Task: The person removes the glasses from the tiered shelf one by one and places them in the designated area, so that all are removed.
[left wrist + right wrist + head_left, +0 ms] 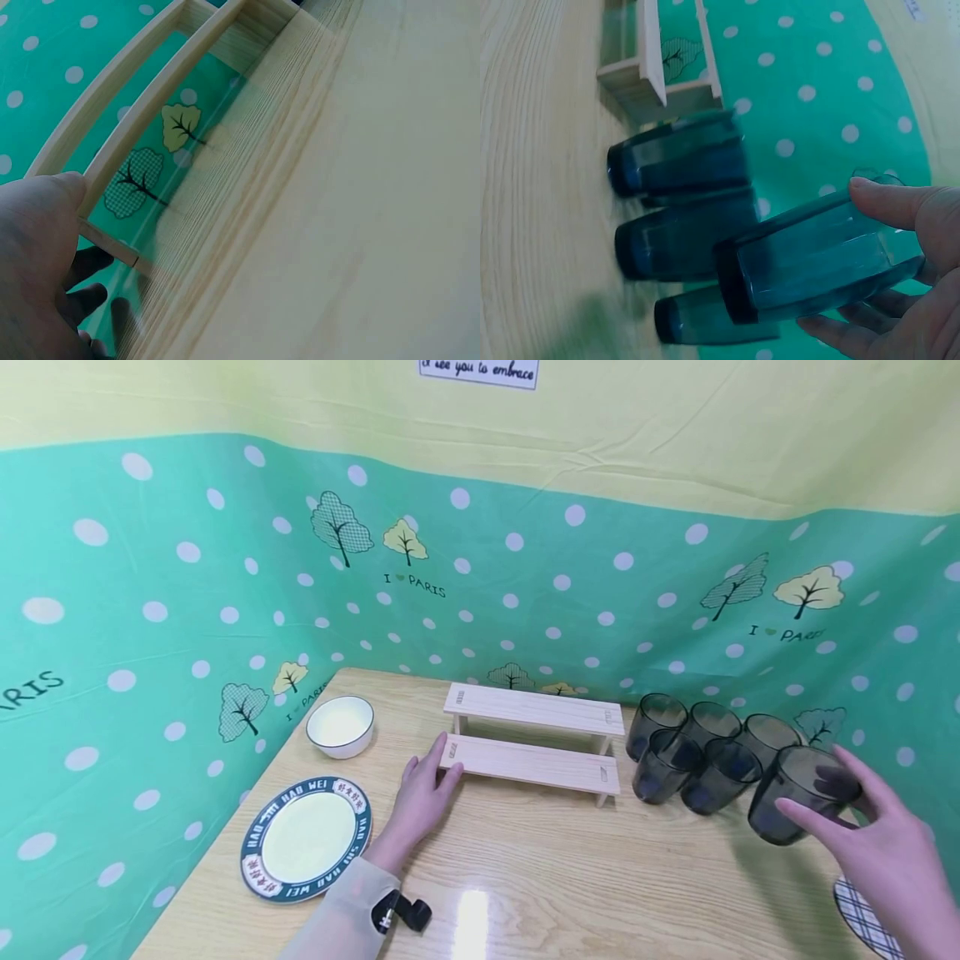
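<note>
Right hand (892,852) round tinted glass (817,262) (base clear of table (540,187)) — wrist view only

A two-step rack (534,739) is set mid-table (562,877), near the back. A bowl (341,725) is placed to its left, with a plate (306,838) in front of the bowl. Tumblers (693,747) are clustered right of the rack. A mat (866,918) is found at the table's front right edge.

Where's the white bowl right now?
Head view: the white bowl stands on the wooden table at far left, behind the patterned plate and left of the two-step wooden shelf.
</note>
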`<state>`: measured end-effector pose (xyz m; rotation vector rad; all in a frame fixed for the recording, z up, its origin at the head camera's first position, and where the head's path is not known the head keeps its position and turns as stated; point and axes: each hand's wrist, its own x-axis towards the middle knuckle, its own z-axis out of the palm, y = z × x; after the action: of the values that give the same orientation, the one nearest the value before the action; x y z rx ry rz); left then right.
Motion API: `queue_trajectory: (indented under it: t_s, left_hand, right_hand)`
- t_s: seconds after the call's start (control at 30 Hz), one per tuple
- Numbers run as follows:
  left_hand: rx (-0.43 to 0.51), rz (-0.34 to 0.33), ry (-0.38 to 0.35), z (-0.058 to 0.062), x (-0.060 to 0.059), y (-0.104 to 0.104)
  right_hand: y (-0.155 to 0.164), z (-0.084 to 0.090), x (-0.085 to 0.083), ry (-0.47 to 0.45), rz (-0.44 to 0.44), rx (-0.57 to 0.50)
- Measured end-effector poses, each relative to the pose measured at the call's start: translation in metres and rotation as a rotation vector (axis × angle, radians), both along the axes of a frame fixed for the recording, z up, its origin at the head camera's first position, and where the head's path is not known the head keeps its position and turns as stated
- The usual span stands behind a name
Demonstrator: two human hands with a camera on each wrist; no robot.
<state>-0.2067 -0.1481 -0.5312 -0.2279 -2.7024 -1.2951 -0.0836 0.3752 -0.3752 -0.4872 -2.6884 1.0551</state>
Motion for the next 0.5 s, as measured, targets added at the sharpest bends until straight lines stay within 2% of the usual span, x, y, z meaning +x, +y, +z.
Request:
queue_trajectory:
  t_s: [0.17,0.3,0.5]
  left_hand:
    - [-0.008,-0.001,0.004,-0.001,0.000,0.000]
    - [-0.005,0.001,0.006,0.000,0.000,0.000]
    - [-0.004,-0.001,0.008,0.000,0.000,0.000]
  right_hand:
    - [0.008,-0.007,-0.004,-0.034,-0.027,0.003]
    - [0.015,-0.012,-0.008,-0.088,-0.046,-0.042]
    - [0.023,-0.026,-0.017,-0.075,-0.047,-0.014]
